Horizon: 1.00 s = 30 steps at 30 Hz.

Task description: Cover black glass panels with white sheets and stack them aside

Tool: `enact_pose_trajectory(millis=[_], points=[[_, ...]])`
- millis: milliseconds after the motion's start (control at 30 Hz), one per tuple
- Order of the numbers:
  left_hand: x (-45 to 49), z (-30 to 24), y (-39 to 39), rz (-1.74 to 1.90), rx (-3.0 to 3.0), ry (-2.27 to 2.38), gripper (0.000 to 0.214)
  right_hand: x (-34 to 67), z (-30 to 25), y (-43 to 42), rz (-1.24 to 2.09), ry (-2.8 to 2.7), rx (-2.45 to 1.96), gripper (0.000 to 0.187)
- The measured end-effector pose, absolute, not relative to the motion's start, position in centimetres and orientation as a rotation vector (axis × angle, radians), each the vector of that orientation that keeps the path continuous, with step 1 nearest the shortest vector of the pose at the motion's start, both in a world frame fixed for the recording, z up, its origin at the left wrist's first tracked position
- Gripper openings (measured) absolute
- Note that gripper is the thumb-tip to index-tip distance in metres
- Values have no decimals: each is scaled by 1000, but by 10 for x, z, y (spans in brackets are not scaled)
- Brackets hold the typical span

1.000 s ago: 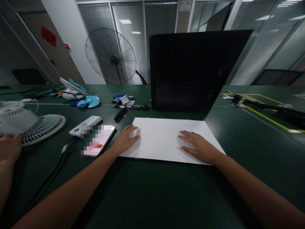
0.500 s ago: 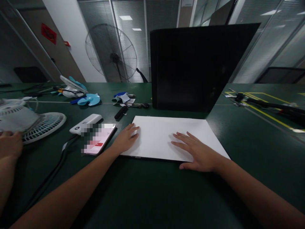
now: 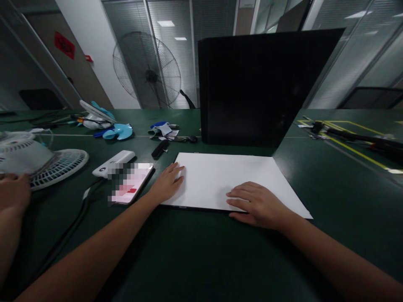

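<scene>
A white sheet (image 3: 208, 178) lies flat on a dark-edged panel on the green table. My left hand (image 3: 166, 182) rests on the sheet's left edge, its fingers outstretched and slightly apart. Near the front edge, right of the middle, my right hand (image 3: 255, 203) lies flat with fingers extended close together and the thumb over the edge. Neither hand grips anything. The sheet's front right corner juts past the dark border. Behind the sheet stands a large black panel (image 3: 252, 92), tilted up.
Left of the sheet are a phone (image 3: 134, 182), a white power bank (image 3: 115, 162) with a cable and a black object (image 3: 160, 149). Another person's hand (image 3: 14, 193) touches a white fan part (image 3: 23, 153). Blue fan blades (image 3: 119, 131) lie behind; black rods (image 3: 355, 136) lie right.
My right hand has slid slightly back toward me and its fingers have come together. The sheet's right corner has shifted outward past the border. My left hand has stayed in place.
</scene>
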<state>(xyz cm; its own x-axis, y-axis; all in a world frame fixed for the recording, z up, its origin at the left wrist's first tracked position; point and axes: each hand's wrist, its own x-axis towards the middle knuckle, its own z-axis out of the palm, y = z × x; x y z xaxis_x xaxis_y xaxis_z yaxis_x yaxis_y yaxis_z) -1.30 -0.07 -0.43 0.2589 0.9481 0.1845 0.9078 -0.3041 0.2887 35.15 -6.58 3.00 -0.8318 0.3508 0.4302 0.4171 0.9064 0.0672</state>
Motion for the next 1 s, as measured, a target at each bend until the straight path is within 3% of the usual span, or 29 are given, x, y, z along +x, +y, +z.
enact_pose_trajectory(millis=[167,500,633,833,1000], points=[[-14,-1,3,567,2250,1791,53,346,38,-73,-495,-2571,-320,9],[-24,3,11,897,1825,1627,42,367,54,-75,-784,-2510,-203,20],[-22,11,9,988,1639,1676,51,387,51,-67,-832,-2496,-247,25],[-21,10,3,1074,2027,1597,39,414,56,-57,-864,-2373,-370,24],[-16,12,-7,980,2405,1276,53,431,57,-51,-831,-2271,-463,28]])
